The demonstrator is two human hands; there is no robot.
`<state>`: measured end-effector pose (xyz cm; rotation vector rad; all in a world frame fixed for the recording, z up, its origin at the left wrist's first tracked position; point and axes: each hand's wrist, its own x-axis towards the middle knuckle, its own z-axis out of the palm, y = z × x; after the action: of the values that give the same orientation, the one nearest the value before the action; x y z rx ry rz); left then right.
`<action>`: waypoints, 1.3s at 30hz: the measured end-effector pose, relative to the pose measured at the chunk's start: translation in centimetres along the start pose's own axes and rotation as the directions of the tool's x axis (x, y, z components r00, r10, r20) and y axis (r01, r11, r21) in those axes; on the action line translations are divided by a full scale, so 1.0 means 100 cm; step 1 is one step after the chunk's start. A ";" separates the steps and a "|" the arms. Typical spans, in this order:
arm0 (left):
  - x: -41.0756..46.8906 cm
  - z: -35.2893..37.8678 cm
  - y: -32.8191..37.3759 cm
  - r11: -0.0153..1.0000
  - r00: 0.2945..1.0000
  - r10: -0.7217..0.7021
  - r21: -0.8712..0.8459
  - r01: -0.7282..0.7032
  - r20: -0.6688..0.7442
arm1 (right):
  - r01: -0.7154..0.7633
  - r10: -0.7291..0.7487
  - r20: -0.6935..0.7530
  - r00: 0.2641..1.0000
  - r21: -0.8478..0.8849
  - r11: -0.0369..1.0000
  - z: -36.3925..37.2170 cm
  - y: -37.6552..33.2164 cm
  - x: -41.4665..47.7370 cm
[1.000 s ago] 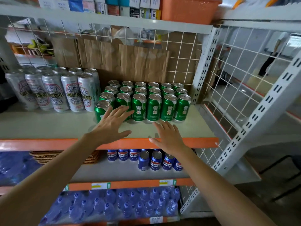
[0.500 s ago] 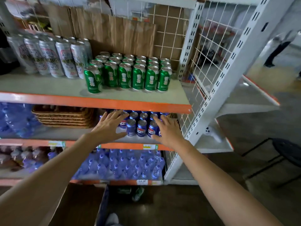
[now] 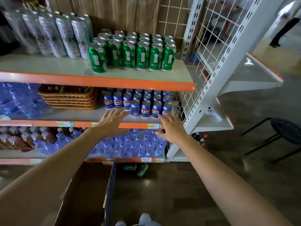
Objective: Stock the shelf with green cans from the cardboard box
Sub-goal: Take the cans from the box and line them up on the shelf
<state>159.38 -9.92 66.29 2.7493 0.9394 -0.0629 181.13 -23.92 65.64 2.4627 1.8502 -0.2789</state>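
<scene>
Several green cans (image 3: 135, 51) stand in rows on the upper shelf (image 3: 65, 66), one front can (image 3: 97, 58) set slightly left and forward. My left hand (image 3: 110, 123) and my right hand (image 3: 171, 128) are stretched out, fingers spread and empty, in front of the lower shelf's orange edge. The cardboard box (image 3: 86, 191) stands open on the floor at the bottom left, partly hidden by my left arm; its inside looks dark. Two green cans (image 3: 136, 168) lie on the floor under the bottom shelf.
Tall silver cans (image 3: 53, 33) stand left of the green ones. Blue cans (image 3: 140, 103) and stacked wicker baskets (image 3: 70, 98) fill the middle shelf, water bottles (image 3: 130, 144) the one below. A white upright with wire mesh (image 3: 211, 62) bounds the right; a black stool (image 3: 283, 132) stands beyond.
Both hands have dropped from the green cans' shelf to the blue cans' level, empty. The view tilted down, bringing the box and floor into sight.
</scene>
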 end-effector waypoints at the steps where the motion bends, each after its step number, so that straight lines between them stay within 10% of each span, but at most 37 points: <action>1: -0.004 0.005 -0.002 1.000 1.000 0.001 -0.007 0.000 0.022 | -0.006 0.006 0.013 1.000 -0.001 1.000 0.004 -0.004 -0.002; 18: -0.017 0.154 -0.065 0.977 0.938 -0.045 -0.180 0.113 0.344 | -0.050 0.053 0.296 0.954 -0.017 0.999 0.164 -0.023 0.012; 39: 0.080 0.521 -0.131 0.924 0.874 -0.086 -0.290 0.250 0.478 | -0.253 0.171 0.427 0.888 0.144 0.957 0.538 0.059 0.119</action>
<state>159.56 -7.28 12.02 2.1786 0.9455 -0.5071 183.85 -22.21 10.30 2.4467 1.4256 -0.9280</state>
